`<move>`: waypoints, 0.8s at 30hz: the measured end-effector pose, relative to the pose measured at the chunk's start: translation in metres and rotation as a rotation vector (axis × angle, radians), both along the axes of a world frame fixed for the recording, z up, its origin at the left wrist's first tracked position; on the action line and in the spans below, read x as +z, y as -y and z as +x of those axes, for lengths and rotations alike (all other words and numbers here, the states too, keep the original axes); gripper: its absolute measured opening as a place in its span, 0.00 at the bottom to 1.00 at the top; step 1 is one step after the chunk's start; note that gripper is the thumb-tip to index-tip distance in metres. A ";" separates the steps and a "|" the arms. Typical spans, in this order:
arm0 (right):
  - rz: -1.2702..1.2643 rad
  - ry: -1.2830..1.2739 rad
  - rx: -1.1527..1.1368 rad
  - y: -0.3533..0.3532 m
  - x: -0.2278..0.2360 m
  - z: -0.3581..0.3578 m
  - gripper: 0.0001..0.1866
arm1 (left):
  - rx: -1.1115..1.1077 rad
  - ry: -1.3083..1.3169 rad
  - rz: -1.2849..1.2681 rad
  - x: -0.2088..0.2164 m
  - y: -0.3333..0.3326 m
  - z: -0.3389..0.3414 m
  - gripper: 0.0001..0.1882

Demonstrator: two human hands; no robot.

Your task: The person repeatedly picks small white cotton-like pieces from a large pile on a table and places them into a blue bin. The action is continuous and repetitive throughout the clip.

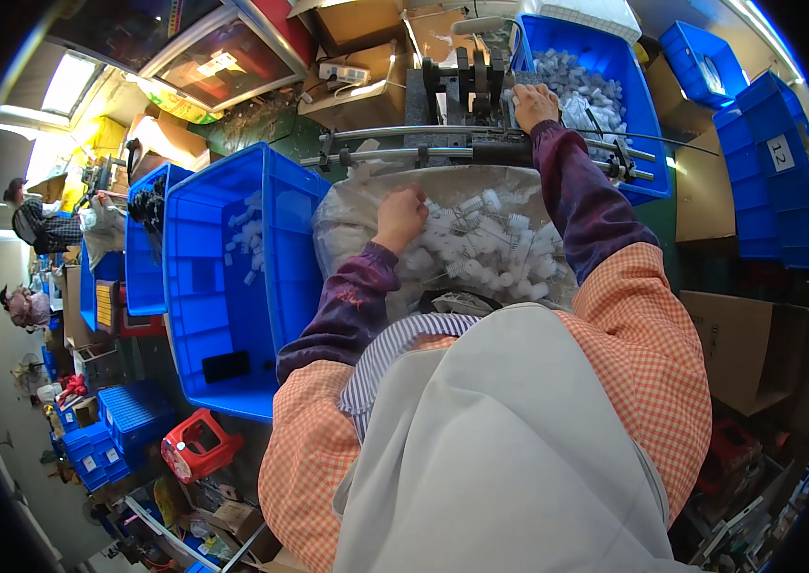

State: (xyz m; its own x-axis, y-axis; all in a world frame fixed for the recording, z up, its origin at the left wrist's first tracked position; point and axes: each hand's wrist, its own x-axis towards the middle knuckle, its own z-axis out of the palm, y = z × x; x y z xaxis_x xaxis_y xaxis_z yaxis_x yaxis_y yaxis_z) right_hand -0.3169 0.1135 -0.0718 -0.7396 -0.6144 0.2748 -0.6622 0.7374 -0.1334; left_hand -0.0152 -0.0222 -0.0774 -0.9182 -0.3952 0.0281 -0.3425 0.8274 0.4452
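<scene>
A heap of small white plastic pieces (509,239), mixed with thin metal pins or wires, lies on a clear plastic sheet (347,205) in front of me. At the heap's upper left edge is my left hand (402,218), its fingers curled together. Whatever is between those fingertips is too small to make out. Farther off, my right hand (536,107) rests at the right side of a dark metal bench machine (466,91), fingers bent down against it. What its fingertips grip is hidden. Two horizontal metal rods (399,153) run between the machine and the heap.
Left of me stands a large blue bin (199,325) with some white pieces and a dark flat object inside. Beyond my right hand, another blue bin (648,124) is filled with white-grey pieces. A cardboard box (738,344) and stacked blue crates (777,181) stand right; a red stool (202,444) sits lower left.
</scene>
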 end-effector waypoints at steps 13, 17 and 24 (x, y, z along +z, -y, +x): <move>0.027 0.114 -0.003 0.002 0.007 0.001 0.12 | 0.112 -0.047 0.213 0.004 -0.001 0.004 0.18; 0.113 0.103 -0.180 -0.001 0.015 0.007 0.13 | 0.147 -0.149 0.202 -0.003 0.002 0.005 0.17; 0.030 0.055 -0.199 -0.016 0.015 0.022 0.16 | 0.183 -0.330 0.336 0.018 0.000 0.004 0.13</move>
State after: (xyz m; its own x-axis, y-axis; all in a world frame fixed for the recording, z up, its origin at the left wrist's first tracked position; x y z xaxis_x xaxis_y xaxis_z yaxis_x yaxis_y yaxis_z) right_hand -0.2944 0.1294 -0.0571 -0.8603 -0.4624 0.2146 -0.4958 0.8569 -0.1410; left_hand -0.0112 -0.0222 -0.0597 -0.7966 -0.5860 0.1487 -0.2646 0.5591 0.7857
